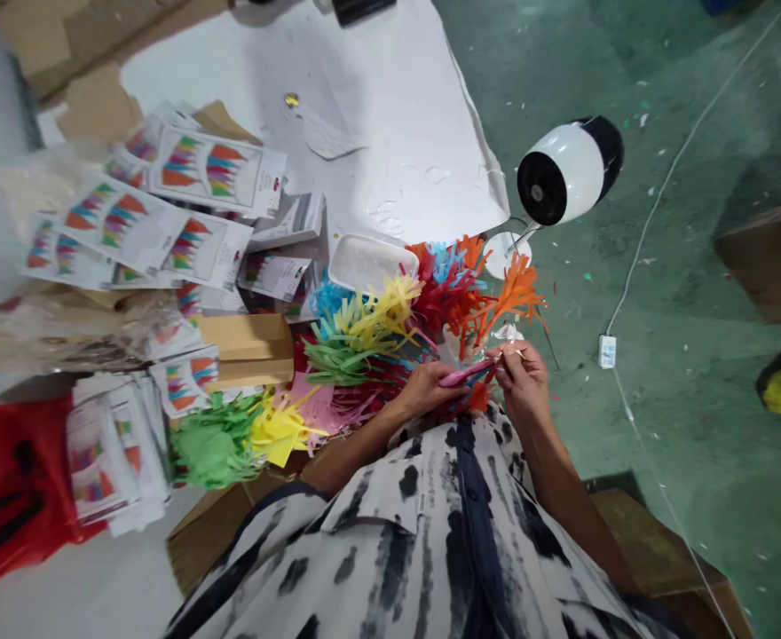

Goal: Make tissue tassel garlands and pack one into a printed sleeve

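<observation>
My left hand (pixel 427 388) is closed around a pink paper tassel (pixel 455 377), just in front of my shirt. At the tassel's narrow right end, the fingers of my right hand (pixel 524 373) are pinched together. A small whitish bit shows at those fingertips, too small to name. Beyond my hands lie fringed paper tassels: orange ones (pixel 516 291), red ones (pixel 437 297), yellow ones (pixel 390 306) and green ones (pixel 341 355). More green fringe (pixel 217 441), yellow fringe (pixel 277 429) and pink fringe (pixel 324 404) lie left of my left forearm.
Printed tassel packages (pixel 210 173) are piled on the white table (pixel 410 106), near a white tray (pixel 370 260) and an open cardboard box (pixel 254 346). To the right stand a white-and-black lamp-like object (pixel 570 173), a cable with a socket block (pixel 607 351) and a carton (pixel 769 257).
</observation>
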Demonstrator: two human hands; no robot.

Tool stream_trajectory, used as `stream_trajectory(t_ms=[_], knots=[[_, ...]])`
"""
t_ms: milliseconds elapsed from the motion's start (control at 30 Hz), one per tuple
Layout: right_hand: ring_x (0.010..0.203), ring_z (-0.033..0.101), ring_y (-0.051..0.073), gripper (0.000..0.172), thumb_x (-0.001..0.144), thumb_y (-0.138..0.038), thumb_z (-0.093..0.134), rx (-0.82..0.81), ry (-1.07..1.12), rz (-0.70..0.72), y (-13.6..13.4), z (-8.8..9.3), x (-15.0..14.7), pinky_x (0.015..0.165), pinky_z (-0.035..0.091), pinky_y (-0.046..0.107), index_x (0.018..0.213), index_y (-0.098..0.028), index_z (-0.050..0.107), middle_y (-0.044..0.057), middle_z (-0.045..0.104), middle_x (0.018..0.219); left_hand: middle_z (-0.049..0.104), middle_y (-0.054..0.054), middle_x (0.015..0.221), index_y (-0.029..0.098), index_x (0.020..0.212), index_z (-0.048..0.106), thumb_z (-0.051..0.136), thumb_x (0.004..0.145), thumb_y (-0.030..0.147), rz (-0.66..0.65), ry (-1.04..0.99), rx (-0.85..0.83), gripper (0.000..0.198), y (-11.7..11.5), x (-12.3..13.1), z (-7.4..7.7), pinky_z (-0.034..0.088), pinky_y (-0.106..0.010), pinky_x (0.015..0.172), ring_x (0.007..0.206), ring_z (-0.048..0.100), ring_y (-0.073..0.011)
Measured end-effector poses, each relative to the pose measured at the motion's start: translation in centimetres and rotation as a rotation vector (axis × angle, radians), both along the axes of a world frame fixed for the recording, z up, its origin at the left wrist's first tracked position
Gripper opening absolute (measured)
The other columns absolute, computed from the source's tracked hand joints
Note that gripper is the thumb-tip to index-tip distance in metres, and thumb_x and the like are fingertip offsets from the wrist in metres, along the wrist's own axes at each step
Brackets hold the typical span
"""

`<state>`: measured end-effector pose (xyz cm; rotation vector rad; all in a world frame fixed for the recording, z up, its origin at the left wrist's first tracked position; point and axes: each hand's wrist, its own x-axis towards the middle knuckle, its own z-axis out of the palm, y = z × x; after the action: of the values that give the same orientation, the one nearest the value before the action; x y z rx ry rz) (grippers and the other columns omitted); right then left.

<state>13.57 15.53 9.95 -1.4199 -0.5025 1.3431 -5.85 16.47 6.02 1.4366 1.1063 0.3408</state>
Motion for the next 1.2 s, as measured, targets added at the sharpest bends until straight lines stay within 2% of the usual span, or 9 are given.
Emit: stream_trajectory(t_ms=[100, 200, 400, 567, 700, 867, 967, 1067, 1200], knots=[[0.046, 0.028, 0.004, 0.039, 0.081, -0.054, 0.084, 0.014, 0.044, -0.02, 0.7, -0.3, 0.7, 0.042, 0.02, 0.02, 0.084, -0.023, 0.061, -0.002, 0.073, 0.076, 0.065, 0.003, 0.074, 0.018, 0.093, 0.081, 0.075, 0.085, 0.045, 0.042, -0.004, -0.032, 0.029, -0.7, -0.5, 0.0, 0.037, -0.023, 0.066, 0.069, 0.054, -0.0134], [0.043, 0.028, 0.003, 0.044, 0.075, -0.056, 0.087, -0.024, 0.086, 0.019, 1.8, -0.8, 1.1, 0.04, 0.019, 0.019, 0.081, -0.023, 0.06, -0.002, 0.074, 0.077, 0.07, 0.002, 0.081, 0.019, 0.108, 0.081, 0.073, 0.086, 0.043, 0.107, -0.005, -0.041, 0.033, -1.4, -1.4, -0.3, 0.041, -0.024, 0.07, 0.075, 0.059, -0.0155], [0.042, 0.033, 0.002, 0.046, 0.068, -0.054, 0.09, -0.105, 0.107, 0.177, 4.1, -1.9, 1.7, 0.038, 0.022, 0.019, 0.084, -0.023, 0.059, -0.001, 0.077, 0.078, 0.07, 0.0, 0.075, 0.015, 0.107, 0.083, 0.075, 0.083, 0.054, 0.288, 0.055, -0.081, 0.046, -3.5, -2.7, -1.4, 0.043, -0.023, 0.063, 0.066, 0.059, -0.0157], [0.042, 0.034, 0.002, 0.049, 0.067, -0.057, 0.088, -0.153, 0.109, 0.291, 4.9, -3.3, 2.1, 0.039, 0.022, 0.019, 0.084, -0.023, 0.058, 0.001, 0.079, 0.082, 0.069, 0.0, 0.068, 0.013, 0.096, 0.083, 0.065, 0.09, 0.057, 0.386, 0.172, -0.06, 0.049, -6.2, -3.8, -1.2, 0.045, -0.024, 0.06, 0.062, 0.062, -0.017], [0.041, 0.032, 0.003, 0.048, 0.069, -0.059, 0.086, -0.135, 0.058, 0.362, 4.7, -4.0, 2.2, 0.039, 0.02, 0.021, 0.084, -0.023, 0.058, 0.0, 0.077, 0.079, 0.078, -0.004, 0.087, 0.02, 0.102, 0.083, 0.074, 0.088, 0.049, 0.428, 0.35, 0.066, 0.033, -7.5, -5.1, 0.0, 0.051, -0.029, 0.073, 0.082, 0.07, -0.0227], [0.049, 0.05, 0.007, 0.043, 0.072, -0.056, 0.086, -0.056, -0.039, 0.41, 3.6, -4.0, 1.6, 0.043, 0.029, 0.021, 0.085, -0.021, 0.064, -0.001, 0.074, 0.073, 0.076, -0.009, 0.11, 0.022, 0.11, 0.079, 0.06, 0.1, 0.029, 0.367, 0.512, 0.294, 0.023, -4.7, -6.2, 1.2, 0.049, -0.034, 0.093, 0.106, 0.067, -0.0243], [0.056, 0.057, 0.011, 0.041, 0.075, -0.057, 0.084, -0.014, -0.085, 0.408, 2.8, -3.8, 0.6, 0.047, 0.036, 0.021, 0.085, -0.021, 0.067, 0.0, 0.073, 0.074, 0.072, -0.01, 0.11, 0.023, 0.11, 0.079, 0.057, 0.098, 0.015, 0.251, 0.566, 0.395, 0.026, -1.5, -5.7, 0.9, 0.048, -0.032, 0.085, 0.103, 0.065, -0.0236], [0.061, 0.063, 0.014, 0.042, 0.075, -0.06, 0.082, 0.006, -0.126, 0.397, 2.0, -3.5, -0.4, 0.049, 0.041, 0.023, 0.084, -0.021, 0.067, 0.002, 0.073, 0.074, 0.07, -0.011, 0.104, 0.022, 0.108, 0.078, 0.058, 0.094, 0.008, 0.139, 0.576, 0.466, 0.028, 1.4, -4.7, -0.4, 0.045, -0.031, 0.073, 0.09, 0.064, -0.0223], [0.06, 0.064, 0.016, 0.044, 0.076, -0.063, 0.08, 0.01, -0.175, 0.356, 1.0, -3.3, -1.4, 0.048, 0.044, 0.025, 0.084, -0.022, 0.066, 0.002, 0.073, 0.074, 0.067, -0.013, 0.097, 0.015, 0.092, 0.077, 0.059, 0.092, 0.006, 0.085, 0.561, 0.541, 0.02, 3.9, -4.2, -1.7, 0.044, -0.031, 0.07, 0.084, 0.062, -0.0221]])
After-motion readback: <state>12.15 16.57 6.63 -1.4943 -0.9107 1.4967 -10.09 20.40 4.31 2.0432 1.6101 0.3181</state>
